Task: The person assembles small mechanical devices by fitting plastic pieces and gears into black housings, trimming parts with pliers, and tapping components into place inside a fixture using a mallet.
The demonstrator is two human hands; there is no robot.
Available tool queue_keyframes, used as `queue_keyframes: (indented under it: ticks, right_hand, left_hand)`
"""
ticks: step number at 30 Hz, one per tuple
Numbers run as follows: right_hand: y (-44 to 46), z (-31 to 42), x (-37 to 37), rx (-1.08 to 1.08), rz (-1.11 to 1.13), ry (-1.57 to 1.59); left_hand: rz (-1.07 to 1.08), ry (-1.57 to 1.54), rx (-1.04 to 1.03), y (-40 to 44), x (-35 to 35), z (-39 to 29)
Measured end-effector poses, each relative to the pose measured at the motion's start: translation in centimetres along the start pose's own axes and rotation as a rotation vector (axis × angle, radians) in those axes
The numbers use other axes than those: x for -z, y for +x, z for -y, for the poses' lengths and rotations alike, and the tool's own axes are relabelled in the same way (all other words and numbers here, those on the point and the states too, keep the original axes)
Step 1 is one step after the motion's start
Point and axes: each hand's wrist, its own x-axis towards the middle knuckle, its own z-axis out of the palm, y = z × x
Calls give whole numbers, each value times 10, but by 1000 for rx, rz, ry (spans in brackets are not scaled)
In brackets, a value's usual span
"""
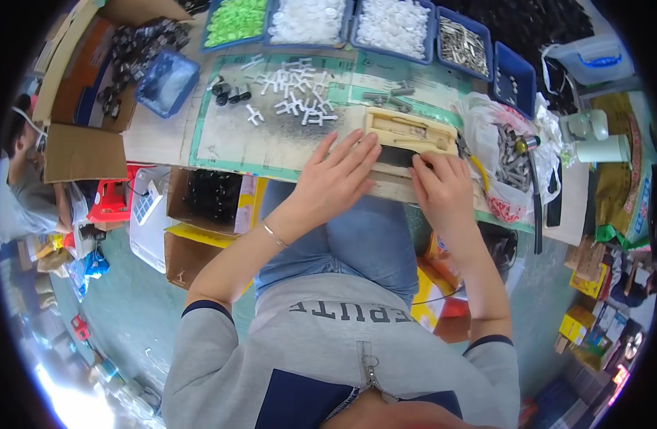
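Note:
A cream-coloured fixture block (446,136) with recessed slots lies at the table's front edge. A black flat piece (395,156) sits along its near side, between my hands. My left hand (337,175) lies with fingers stretched out, their tips at the left end of the block and the black piece. My right hand (443,184) has its fingers bent and pressed together at the right end of the black piece; the fingertips partly hide what they hold. White branched plastic parts (296,89) are scattered beyond my left hand, with black small parts (228,93) to their left.
Blue bins hold green pieces (235,21), white pieces (307,21) and metal pins (463,46). A plastic bag of metal parts (514,161), yellow-handled pliers (478,170) and a black-handled tool (536,193) lie right. A cardboard box (85,153) stands left; another person (28,186) sits beyond.

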Motion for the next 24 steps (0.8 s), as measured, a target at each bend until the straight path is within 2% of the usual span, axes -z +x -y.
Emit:
queue_keyframes:
  ticks: [3, 8, 11, 13, 14, 16, 18, 21, 24]
  right_hand:
    - [-1, -1, 2, -10, 37, -1]
    - [-1, -8, 17, -71, 167, 36]
    - [-1, -7, 16, -106, 143, 70]
    - [3, -3, 15, -152, 154, 88]
    - [4, -3, 13, -146, 154, 90]
    - [7, -3, 9, -195, 133, 112]
    - [8, -1, 4, -223, 116, 109]
    - [11, -2, -6, -196, 63, 90]
    - [11, 2, -9, -140, 64, -10]
  left_hand:
    - [37, -151, 20, 0, 3, -3]
    - [60, -151, -9, 6, -1, -8]
    - [93, -197, -12, 5, -1, -7]
    - [13, -291, 6, 4, 8, -1]
    - [10, -287, 10, 4, 16, 10]
    - [-201, -260, 249, 7, 37, 47]
    - [-256, 95, 386, 5, 60, 83]
    - [-156, -14, 450, -11, 64, 136]
    - [-71, 23, 409, -16, 58, 150]
